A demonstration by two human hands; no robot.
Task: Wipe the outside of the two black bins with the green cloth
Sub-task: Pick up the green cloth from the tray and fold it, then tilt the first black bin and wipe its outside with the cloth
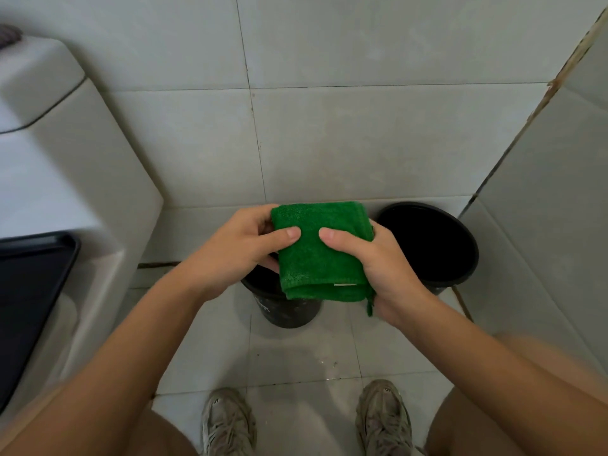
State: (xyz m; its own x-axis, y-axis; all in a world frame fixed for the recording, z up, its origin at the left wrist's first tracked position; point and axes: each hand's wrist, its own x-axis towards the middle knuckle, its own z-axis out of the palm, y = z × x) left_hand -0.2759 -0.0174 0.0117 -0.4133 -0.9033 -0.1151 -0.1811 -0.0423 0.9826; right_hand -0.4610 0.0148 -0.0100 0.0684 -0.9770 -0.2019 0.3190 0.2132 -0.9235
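White porcelain toilet (pixel 65 179) runs off the left edge. Left hand (pixel 243 255) and right hand (pixel 375 268) pinch the folded green cloth (pixel 320 255), long axis pointing away from the person, hiding most of the near black bin (pixel 289 311); the far black bin (pixel 431 245) stands open rightward.

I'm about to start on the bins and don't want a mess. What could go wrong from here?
The folded green cloth is held by the left hand and right hand directly above the nearer bin, so it might drop inside if the grip slips. With both hands on the cloth, neither bin is steadied; the far bin could slide or tip when wiped.
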